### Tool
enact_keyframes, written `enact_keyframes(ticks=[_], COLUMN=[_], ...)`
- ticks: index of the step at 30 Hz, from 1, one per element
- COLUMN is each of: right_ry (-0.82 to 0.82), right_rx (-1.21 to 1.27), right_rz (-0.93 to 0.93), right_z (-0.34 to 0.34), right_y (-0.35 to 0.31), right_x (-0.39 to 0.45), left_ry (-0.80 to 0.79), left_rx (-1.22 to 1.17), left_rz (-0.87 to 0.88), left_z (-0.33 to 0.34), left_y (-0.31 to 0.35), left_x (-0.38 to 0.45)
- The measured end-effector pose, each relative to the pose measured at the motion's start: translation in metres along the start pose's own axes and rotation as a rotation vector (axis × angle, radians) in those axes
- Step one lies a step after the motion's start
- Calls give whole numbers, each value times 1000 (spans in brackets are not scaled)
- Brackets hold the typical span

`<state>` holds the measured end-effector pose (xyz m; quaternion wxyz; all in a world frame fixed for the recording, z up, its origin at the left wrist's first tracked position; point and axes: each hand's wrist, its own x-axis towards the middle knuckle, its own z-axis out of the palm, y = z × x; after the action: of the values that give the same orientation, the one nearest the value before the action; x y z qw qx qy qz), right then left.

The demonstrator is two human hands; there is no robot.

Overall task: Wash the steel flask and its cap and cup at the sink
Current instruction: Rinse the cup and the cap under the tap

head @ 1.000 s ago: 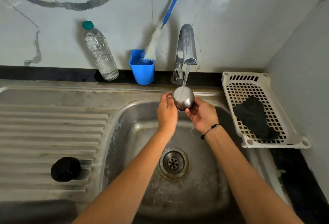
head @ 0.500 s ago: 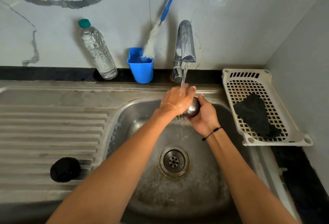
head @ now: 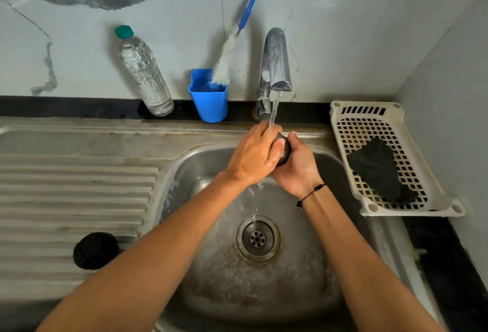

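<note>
A small steel cup [head: 284,150] sits between both hands under the running tap [head: 276,62], over the sink basin [head: 303,265]. My right hand [head: 299,166] cups it from below and the right. My left hand [head: 254,156] lies over its top and left side, covering most of it, with the water stream falling on the fingers. A black round cap [head: 95,250] rests on the ribbed drainboard [head: 74,194] at the left. No flask body shows.
A clear plastic bottle [head: 144,72] and a blue holder [head: 208,96] with a blue-handled bottle brush [head: 232,49] stand against the back wall. A white slotted basket [head: 390,160] holding a black cloth [head: 380,170] sits right of the basin. The drain [head: 258,238] lies below the hands.
The left hand has moved from the cup's side to over its top, hiding most of it. The cup has dropped slightly and turned in the right hand under the stream.
</note>
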<state>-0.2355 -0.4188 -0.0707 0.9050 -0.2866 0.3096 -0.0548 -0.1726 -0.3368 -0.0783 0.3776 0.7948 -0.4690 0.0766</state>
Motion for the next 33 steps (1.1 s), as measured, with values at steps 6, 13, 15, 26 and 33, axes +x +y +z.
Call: enact_keyframes(ticks=[6,13,15,26,33], right_ry=[35,-49,-68,-117,-296], right_rx=[-257,-132,-51,-299,-1440], right_rz=[-117,-182,-134,-169,-508], right_z=[12,12,15,20,19], right_y=[-5,1,-3,-5,-11], right_x=[-5,-15,-12,-7,-33], left_ry=[12,89,303,261,68], left_rx=[-398,-694,-375,74,-1165], left_rz=[-840,-1041,-615,-131,-1401], left_z=[-3,-10,3,2,-15], left_y=[29,23,27,-6,17], left_x=[28,39,18,-6,14])
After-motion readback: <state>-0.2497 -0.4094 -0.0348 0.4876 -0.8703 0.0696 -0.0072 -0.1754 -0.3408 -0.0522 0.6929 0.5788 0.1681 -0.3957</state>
